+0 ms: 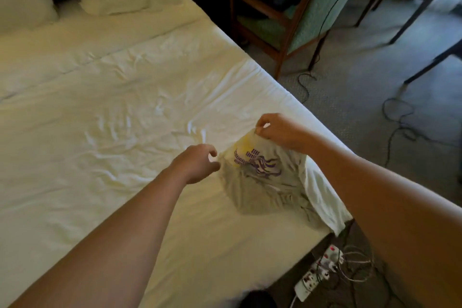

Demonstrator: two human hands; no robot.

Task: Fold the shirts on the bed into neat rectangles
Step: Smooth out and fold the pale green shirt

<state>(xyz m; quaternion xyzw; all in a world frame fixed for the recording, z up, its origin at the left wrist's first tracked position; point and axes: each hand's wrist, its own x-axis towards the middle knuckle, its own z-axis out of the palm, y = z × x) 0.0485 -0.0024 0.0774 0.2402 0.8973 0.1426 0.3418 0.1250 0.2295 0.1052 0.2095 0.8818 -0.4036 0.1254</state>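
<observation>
Your right hand [277, 132] pinches the top edge of a soft, rumpled grey shirt [262, 187] with a purple and yellow print, lifting it into a limp cone near the bed's [100, 132] right edge. Your left hand [197, 164] hovers beside it, fingers loosely curled and holding nothing, above the creased white sheet.

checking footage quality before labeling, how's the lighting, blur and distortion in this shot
Head view: warm, soft light on the bed, bluish daylight on the floor at upper right; wide-angle bend along the bed edge; slight motion blur on the left hand and the printed shirt pinched by the right hand; the chair is soft and dim.
</observation>
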